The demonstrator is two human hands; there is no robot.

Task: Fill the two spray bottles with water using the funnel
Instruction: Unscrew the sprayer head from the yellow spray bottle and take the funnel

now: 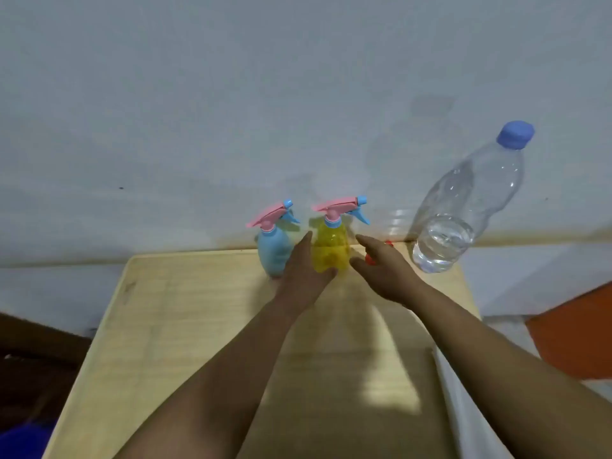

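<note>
Spray bottles stand at the table's [185, 326] far edge, blue [273, 248] left, yellow [331, 250] right. My left hand [303, 276] cups the yellow one's left side, fingers spread; my right hand [385, 271] hovers open just right of it, water bottle [463, 207] beyond.

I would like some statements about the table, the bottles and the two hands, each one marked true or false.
1. Both spray bottles have their pink trigger heads on. True: the blue spray bottle and the yellow spray bottle are both capped.
2. The water bottle is full to the neck. False: water fills only its lower part.
3. The left hand is at the yellow spray bottle. True: it lies against the bottle's left side.
4. The right hand holds the water bottle. False: it is open, beside the yellow spray bottle, apart from the water bottle.
5. The water bottle has a red cap. False: its cap is blue.
</note>
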